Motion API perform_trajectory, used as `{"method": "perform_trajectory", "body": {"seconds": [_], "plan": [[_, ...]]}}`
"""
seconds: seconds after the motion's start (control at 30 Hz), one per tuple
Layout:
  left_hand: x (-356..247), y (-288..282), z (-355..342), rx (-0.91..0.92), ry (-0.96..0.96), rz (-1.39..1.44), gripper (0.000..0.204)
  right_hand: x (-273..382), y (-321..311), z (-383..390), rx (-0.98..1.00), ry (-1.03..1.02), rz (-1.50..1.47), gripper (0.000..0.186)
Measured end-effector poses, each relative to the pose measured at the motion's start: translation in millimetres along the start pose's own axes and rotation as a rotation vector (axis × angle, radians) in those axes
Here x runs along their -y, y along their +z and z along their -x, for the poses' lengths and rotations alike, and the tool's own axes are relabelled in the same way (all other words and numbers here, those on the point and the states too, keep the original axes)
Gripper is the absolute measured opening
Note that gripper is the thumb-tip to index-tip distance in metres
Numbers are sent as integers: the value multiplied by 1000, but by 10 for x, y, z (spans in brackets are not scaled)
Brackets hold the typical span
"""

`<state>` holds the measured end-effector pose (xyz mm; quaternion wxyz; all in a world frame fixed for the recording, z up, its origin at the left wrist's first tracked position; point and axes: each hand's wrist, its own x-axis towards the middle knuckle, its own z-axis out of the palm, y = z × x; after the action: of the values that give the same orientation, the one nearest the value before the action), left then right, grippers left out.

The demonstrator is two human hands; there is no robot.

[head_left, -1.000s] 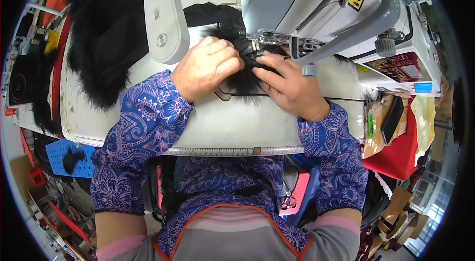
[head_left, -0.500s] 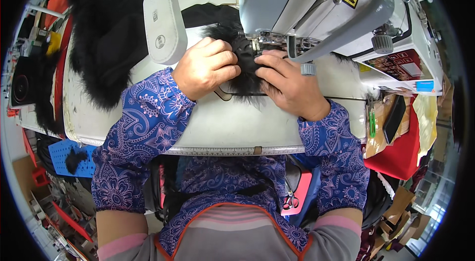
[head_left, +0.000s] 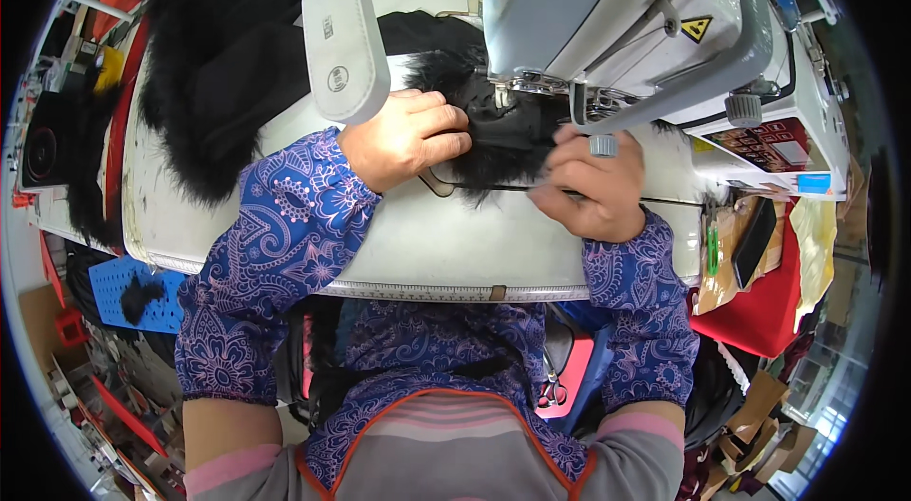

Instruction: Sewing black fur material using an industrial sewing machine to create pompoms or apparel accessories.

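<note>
A black fur-trimmed cloth [head_left: 512,129] lies on the white table under the head of a sewing machine [head_left: 560,8], close to its presser foot [head_left: 503,97]. My left hand [head_left: 408,140] has its fingers curled onto the left edge of this cloth, beside the fur. To the right of the cloth, just in front of the machine's grey guard bar, is my right hand [head_left: 593,183]. Its fingers are bent and smeared by motion, and whether anything is between them is hidden.
A white lamp head [head_left: 346,46] hangs by my left hand. Black fur-edged garment pieces [head_left: 209,112] cover the table's left side. A measuring tape [head_left: 427,292] runs along the front edge. At right lie a dark phone [head_left: 754,243] and a green tool [head_left: 712,250]; scissors [head_left: 551,391] lie below the table.
My right hand has drawn back to the right and toward me, away from the presser foot, baring more cloth. My left hand keeps its place on the cloth. The whole view has shifted slightly.
</note>
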<state>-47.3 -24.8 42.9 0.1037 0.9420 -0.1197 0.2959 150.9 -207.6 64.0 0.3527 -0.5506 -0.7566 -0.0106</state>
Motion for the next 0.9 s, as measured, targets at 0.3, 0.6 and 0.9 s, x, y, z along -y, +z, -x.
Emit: {"method": "perform_trajectory", "body": {"seconds": [0.3,0.6,0.9], "plan": [[-26,-30,11,46,16,-16,26,128,-18,147,-64,-234,343,38],[29,-32,-40,15,-109,-123,32,-3,313,-37,143,35,214,29],[136,66,-36,29,-72,-129,30,-50,269,-6,145,100,301,28]]}}
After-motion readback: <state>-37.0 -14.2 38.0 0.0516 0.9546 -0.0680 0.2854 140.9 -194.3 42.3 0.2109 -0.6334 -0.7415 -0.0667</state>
